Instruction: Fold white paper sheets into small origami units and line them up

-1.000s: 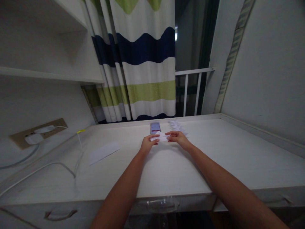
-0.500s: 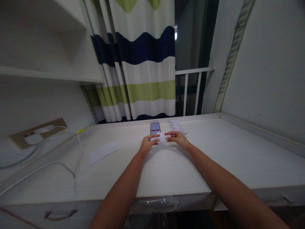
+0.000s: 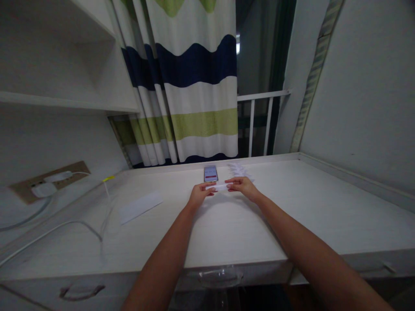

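A narrow strip of folded white paper (image 3: 221,187) is held level just above the desk, between my two hands. My left hand (image 3: 200,194) pinches its left end between thumb and fingers. At the right end, my right hand (image 3: 242,187) grips it the same way. Right behind the paper, a phone (image 3: 210,173) with a lit screen lies on the desk. Several pointed folded white paper pieces (image 3: 239,169) lie beyond my right hand, partly hidden by it.
A flat sheet of white paper (image 3: 141,207) lies on the desk (image 3: 223,237) to the left. White cables (image 3: 81,223) run from a wall socket (image 3: 52,181) at far left. A striped curtain (image 3: 204,99) hangs behind the desk, with a white railing (image 3: 264,96) beside it.
The small peak of paper that stood up above the strip no longer shows; the strip now looks flatter and narrower. Both hands stay in nearly the same place.
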The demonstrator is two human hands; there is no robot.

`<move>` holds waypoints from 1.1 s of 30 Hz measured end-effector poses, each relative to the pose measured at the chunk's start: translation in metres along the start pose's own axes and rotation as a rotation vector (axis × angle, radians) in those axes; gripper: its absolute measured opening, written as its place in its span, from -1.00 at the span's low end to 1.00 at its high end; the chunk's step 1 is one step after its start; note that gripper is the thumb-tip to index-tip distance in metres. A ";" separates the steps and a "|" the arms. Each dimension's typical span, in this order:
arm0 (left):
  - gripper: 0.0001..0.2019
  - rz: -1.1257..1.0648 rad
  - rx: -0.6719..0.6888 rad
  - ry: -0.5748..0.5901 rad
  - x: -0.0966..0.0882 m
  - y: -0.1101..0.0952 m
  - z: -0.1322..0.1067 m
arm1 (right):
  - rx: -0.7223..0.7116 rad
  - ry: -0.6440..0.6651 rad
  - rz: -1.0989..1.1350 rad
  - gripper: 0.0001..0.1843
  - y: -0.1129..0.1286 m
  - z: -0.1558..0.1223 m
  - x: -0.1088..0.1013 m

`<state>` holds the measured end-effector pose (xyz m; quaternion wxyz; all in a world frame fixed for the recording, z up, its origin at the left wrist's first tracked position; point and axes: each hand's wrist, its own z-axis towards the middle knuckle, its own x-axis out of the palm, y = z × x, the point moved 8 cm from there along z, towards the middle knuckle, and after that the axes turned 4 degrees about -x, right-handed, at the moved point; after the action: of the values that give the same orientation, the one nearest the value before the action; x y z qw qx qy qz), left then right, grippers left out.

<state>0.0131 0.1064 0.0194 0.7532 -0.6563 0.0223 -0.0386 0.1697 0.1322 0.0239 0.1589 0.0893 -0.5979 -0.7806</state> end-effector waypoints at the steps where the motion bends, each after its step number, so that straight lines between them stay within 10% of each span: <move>1: -0.59 0.003 0.002 -0.005 0.000 0.000 0.001 | -0.001 0.003 -0.003 -0.70 0.000 0.000 0.000; 18: -0.70 -0.086 -0.045 -0.108 -0.008 0.012 0.007 | -0.254 -0.061 -0.403 -0.77 0.020 0.003 -0.002; 33: -0.73 -0.116 -0.001 -0.104 -0.006 0.001 0.000 | -0.199 -0.050 -0.367 -0.67 0.018 0.001 -0.005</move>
<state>0.0069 0.1071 0.0188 0.7495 -0.6580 -0.0549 -0.0479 0.1765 0.1306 0.0417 0.0072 0.1613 -0.4952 -0.8536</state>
